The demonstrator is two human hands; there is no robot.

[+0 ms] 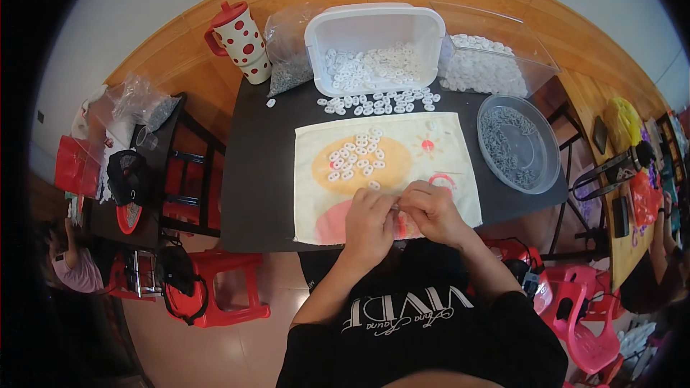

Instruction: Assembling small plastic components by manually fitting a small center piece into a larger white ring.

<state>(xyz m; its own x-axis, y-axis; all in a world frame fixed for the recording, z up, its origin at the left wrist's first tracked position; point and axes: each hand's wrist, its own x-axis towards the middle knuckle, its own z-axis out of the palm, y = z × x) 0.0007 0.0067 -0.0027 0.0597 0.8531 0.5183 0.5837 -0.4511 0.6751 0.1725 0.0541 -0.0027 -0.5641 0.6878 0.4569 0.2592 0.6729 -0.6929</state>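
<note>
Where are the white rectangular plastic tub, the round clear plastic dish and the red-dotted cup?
white rectangular plastic tub (374,27): head view, inner back wall.
round clear plastic dish (552,145): head view, right rim.
red-dotted cup (244,39): head view, side wall.

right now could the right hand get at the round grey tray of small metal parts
Probably yes. The right hand is pinched together with the left hand over the cloth, and the round grey tray sits on the table just to its right, with nothing standing between them.
</note>
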